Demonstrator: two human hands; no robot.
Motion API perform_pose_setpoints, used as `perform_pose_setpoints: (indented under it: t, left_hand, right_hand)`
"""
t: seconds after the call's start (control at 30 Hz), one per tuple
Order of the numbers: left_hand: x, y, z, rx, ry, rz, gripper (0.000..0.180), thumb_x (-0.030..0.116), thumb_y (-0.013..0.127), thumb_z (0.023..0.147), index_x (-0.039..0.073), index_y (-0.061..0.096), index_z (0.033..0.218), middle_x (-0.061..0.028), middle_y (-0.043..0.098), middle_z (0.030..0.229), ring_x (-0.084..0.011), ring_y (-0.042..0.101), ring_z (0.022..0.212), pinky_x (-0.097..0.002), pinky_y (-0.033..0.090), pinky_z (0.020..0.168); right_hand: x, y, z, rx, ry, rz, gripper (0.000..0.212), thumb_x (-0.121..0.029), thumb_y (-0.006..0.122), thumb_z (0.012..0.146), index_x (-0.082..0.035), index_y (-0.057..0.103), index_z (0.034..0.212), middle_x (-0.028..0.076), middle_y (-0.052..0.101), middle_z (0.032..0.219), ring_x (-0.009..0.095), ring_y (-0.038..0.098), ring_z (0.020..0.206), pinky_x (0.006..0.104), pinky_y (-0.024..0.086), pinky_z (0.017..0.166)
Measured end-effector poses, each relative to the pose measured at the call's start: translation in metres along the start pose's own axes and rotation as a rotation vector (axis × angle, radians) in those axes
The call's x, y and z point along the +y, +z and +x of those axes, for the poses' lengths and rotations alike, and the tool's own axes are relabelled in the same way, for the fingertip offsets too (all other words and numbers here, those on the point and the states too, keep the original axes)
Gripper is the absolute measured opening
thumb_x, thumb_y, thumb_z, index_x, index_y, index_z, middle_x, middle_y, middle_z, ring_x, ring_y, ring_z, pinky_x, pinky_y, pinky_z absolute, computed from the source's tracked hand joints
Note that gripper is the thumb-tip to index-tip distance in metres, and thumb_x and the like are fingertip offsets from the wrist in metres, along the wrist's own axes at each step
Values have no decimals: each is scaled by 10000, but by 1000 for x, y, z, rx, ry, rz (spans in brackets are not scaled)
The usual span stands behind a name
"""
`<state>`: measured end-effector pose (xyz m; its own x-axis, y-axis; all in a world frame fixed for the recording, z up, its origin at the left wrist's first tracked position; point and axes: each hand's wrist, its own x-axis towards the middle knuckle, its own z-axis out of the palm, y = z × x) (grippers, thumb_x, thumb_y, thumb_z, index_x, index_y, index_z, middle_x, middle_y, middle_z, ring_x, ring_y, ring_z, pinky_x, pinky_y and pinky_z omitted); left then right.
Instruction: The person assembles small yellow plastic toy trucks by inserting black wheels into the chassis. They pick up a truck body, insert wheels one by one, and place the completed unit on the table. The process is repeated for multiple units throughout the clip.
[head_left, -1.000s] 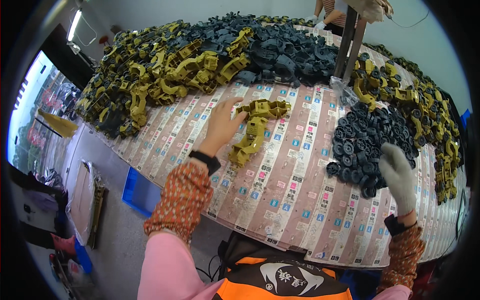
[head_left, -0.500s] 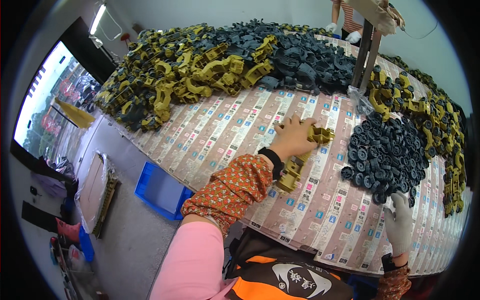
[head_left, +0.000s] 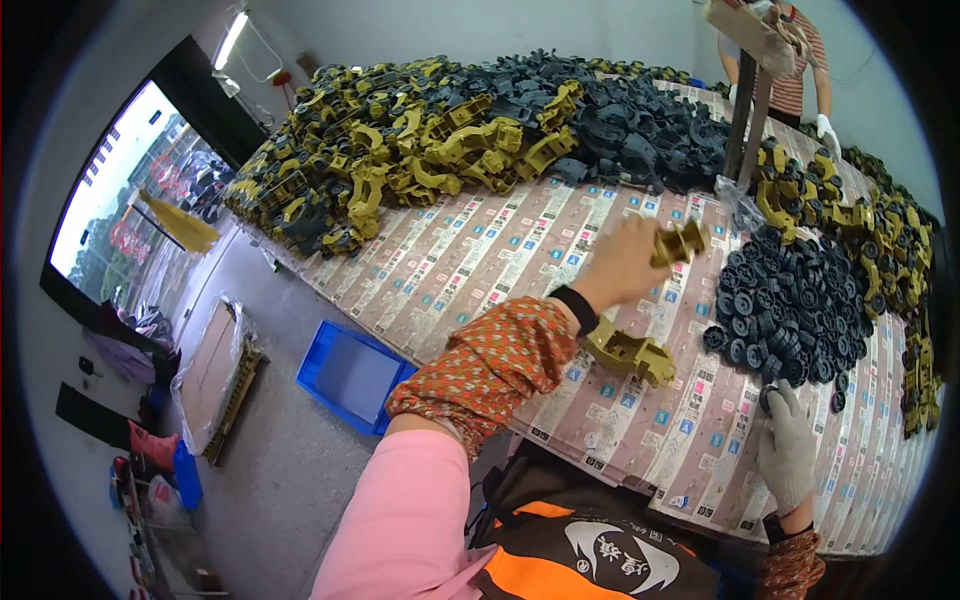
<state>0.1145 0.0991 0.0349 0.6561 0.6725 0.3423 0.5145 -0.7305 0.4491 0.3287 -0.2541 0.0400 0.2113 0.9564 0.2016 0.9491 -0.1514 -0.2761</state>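
My bare left hand [head_left: 628, 262], in a patterned sleeve, grips a yellow plastic toy vehicle body [head_left: 682, 243] above the middle of the table. Just below that wrist, another yellow toy vehicle body [head_left: 632, 358] lies on the table; the arm partly covers its left end. At the near edge of a heap of dark toy wheels [head_left: 790, 300], my gloved right hand [head_left: 787, 450] has its fingers closed on a dark toy wheel [head_left: 769, 398]. One loose wheel [head_left: 838, 402] lies beside that hand.
Yellow toy vehicle bodies [head_left: 460, 150] and dark plastic parts [head_left: 640, 130] form a big pile along the far side. More yellow bodies with wheels [head_left: 880, 250] line the right. A post [head_left: 745, 120] rises behind the wheels. A co-worker [head_left: 800, 75] stands beyond; a blue bin [head_left: 350, 375] sits left.
My left hand has lifted one yellow body and carried it right, toward the wheels. The other yellow body lies turned on the table. My right fingers have closed on a wheel.
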Motion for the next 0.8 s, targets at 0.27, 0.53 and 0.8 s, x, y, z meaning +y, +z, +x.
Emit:
perform_pose_setpoints:
  t: [0.27,0.53,0.8]
  left_hand:
    - [40,-85,-54,-245,-268,-1508,602,212,644,1028,47,407,1556,-178,592,1410,-344,636,1320,-517,573,1077]
    - [90,-54,-155,-543,-521,-1823,723,286,679,996,28,376,1600,-167,590,1435,-366,605,1357,-523,558,1101]
    - [101,0,-202,-670,-637,-1892,652,501,603,1072,53,473,1529,-158,623,1360,-319,698,1164,-682,517,1093]
  right_hand:
    - [21,-14,-21,144,178,304,286,4,609,937,-12,676,1215,221,710,1124,419,692,1041,431,544,902]
    - [41,-1,-19,173,299,97,255,-89,639,959,-89,699,1207,153,730,1049,376,706,1022,470,562,843]
    - [30,-1,-16,40,347,-9,261,-160,688,929,-67,697,1173,177,686,1051,390,690,987,480,555,850]
